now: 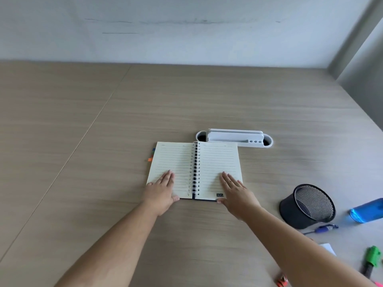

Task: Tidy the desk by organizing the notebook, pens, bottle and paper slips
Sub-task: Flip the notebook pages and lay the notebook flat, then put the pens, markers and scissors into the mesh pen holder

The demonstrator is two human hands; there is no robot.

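Observation:
A spiral notebook point(194, 162) lies wide open on the wooden desk point(103, 131), lined pages up, with coloured tabs at its left edge. My left hand point(161, 191) rests flat on the lower left page, fingers together, thumb at the near edge. My right hand point(236, 193) rests flat on the lower right page. At the right stand a black mesh pen cup point(308, 206), tipped toward me, a blue bottle point(366, 210) on its side, a blue pen point(323, 228), a green highlighter point(372, 259), an orange object point(282, 281) and a white paper slip point(329, 248).
A white oval cable port with a raised cover point(234, 137) sits in the desk just behind the notebook. A pale wall point(186, 27) closes the far edge, and a grey partition point(364, 65) runs along the right side.

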